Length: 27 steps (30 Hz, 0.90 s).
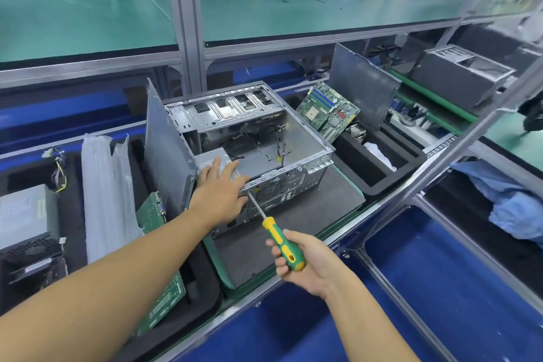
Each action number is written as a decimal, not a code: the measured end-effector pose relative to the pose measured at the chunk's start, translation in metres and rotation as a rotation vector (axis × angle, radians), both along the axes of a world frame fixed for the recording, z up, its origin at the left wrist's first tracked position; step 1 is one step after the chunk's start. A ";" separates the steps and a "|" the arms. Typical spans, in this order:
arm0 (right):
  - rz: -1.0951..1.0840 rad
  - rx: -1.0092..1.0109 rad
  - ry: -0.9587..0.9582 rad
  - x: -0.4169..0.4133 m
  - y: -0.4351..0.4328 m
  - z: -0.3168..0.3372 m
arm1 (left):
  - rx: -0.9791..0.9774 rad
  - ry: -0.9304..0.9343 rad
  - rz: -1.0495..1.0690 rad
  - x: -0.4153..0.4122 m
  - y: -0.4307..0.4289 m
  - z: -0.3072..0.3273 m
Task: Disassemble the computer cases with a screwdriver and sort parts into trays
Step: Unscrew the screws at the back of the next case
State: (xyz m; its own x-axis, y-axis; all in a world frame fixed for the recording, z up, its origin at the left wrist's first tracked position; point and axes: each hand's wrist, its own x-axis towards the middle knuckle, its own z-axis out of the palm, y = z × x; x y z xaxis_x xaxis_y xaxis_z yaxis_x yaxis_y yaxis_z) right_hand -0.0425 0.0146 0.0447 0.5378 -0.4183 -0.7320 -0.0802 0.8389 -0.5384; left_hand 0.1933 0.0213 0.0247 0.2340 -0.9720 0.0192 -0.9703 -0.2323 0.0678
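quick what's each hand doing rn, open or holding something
Left hand: open, fingers straight, resting on the power supply in the computer case.
Right hand: closed around the screwdriver.

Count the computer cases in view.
2. One open case lies on the mat in front, at the left hand; a second case sits at far right. Others may be hidden behind the frame posts.
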 end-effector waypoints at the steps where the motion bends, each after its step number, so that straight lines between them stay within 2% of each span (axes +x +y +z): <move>1: -0.034 -0.003 -0.001 -0.001 0.000 0.000 | 0.003 -0.002 -0.001 0.000 0.000 0.000; 4: -0.099 -0.110 0.046 0.000 0.001 -0.007 | 0.009 -0.010 -0.001 -0.001 -0.001 -0.001; 9: -0.062 -0.289 0.101 0.003 0.006 -0.015 | 0.000 -0.020 -0.001 -0.002 0.000 0.000; 11: -0.057 -0.253 0.115 0.004 0.005 -0.014 | -0.001 -0.018 -0.002 -0.002 0.000 0.000; 15: 0.024 -0.023 0.050 0.003 0.003 -0.010 | 0.000 -0.002 -0.003 -0.001 0.000 0.000; 18: -0.018 -0.030 0.024 0.003 0.004 -0.015 | 0.001 -0.009 -0.003 -0.002 -0.001 0.000; 24: -0.111 -0.320 0.086 0.003 0.011 -0.025 | 0.003 -0.018 0.000 -0.002 0.000 -0.001; 27: -0.053 -0.460 0.175 0.003 0.008 -0.021 | 0.012 -0.018 0.003 -0.002 0.000 0.000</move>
State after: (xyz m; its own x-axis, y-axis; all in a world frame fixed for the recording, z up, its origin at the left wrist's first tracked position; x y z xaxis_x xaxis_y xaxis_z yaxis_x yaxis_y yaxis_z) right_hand -0.0395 0.0222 0.0241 0.3929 -0.7428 -0.5421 -0.1660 0.5225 -0.8363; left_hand 0.1912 0.0211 0.0246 0.2370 -0.9714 0.0116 -0.9705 -0.2362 0.0474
